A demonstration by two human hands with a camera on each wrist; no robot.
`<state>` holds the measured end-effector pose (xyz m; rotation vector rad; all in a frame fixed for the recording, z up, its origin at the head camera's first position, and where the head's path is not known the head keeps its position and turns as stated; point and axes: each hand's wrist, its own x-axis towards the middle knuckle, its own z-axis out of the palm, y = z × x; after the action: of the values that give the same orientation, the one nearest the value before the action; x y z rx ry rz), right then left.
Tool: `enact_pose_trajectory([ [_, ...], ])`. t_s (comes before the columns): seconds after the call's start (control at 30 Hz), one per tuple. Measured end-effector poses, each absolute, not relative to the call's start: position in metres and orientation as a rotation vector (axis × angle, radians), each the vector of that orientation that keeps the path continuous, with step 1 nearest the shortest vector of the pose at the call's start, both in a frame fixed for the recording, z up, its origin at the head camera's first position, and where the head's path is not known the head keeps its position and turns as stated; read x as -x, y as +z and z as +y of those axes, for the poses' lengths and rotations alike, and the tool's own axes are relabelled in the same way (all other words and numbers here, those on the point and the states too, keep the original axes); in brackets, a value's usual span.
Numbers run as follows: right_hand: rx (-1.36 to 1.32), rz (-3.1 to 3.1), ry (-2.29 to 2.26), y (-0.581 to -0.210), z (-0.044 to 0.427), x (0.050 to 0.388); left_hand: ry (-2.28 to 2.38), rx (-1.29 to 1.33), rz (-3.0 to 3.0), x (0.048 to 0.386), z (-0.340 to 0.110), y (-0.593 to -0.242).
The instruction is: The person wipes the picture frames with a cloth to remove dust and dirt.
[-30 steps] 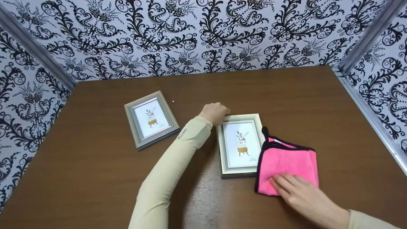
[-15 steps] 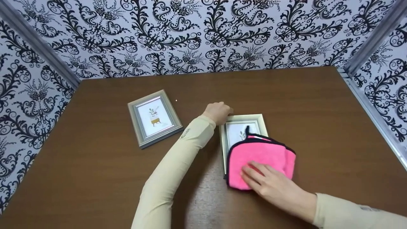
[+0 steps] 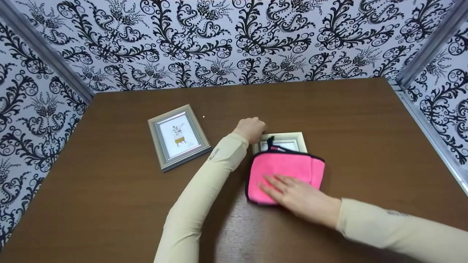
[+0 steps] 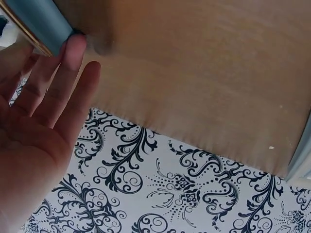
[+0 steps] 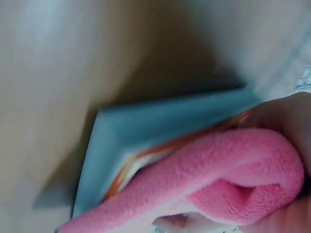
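On the table lies a picture frame point(image 3: 300, 138) with a pale border, and my left hand point(image 3: 251, 130) grips its far left corner. In the left wrist view, the fingers of that hand point(image 4: 39, 116) meet the side of the frame point(image 4: 46, 24). A pink cloth point(image 3: 285, 164) with black edging covers most of the picture; only the far end shows. My right hand point(image 3: 301, 200) holds this folded cloth and presses it onto the frame, fingers spread on top. From the right wrist, the cloth point(image 5: 204, 165) bulges up over the frame border point(image 5: 170, 119).
A second picture frame point(image 3: 179, 136), showing a plant in a yellow pot, lies flat to the left. A tiny white speck point(image 3: 203, 117) is beside it. Patterned walls point(image 3: 234, 40) enclose the back and sides of the brown table point(image 3: 109, 204).
My right hand has moved left with the pink cloth, from the frame's right side to over its picture. The left hand keeps its place at the corner.
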<state>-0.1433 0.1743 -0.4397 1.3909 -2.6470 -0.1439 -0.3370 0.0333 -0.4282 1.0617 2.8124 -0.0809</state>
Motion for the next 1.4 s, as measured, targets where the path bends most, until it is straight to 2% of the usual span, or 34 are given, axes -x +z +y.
enact_pose_trajectory([
  [0.3, -1.240, -2.946, 0.084, -0.431, 0.163, 0.196, -0.018, -1.030, 2.793, 0.340, 0.036, -0.427],
  [0.47, -1.185, -3.016, 0.137, -0.427, 0.162, 0.205, 0.016, -1.074, 2.804, 0.339, 0.036, -0.427],
  [1.1, -1.529, -2.963, 0.049, -0.408, 0.171, 0.128, 0.086, -1.144, 2.782, 0.336, 0.024, -0.428],
  [1.4, -1.462, -2.832, -0.134, -0.411, 0.165, 0.110, 0.106, -1.240, 2.721, 0.323, 0.030, -0.428],
])
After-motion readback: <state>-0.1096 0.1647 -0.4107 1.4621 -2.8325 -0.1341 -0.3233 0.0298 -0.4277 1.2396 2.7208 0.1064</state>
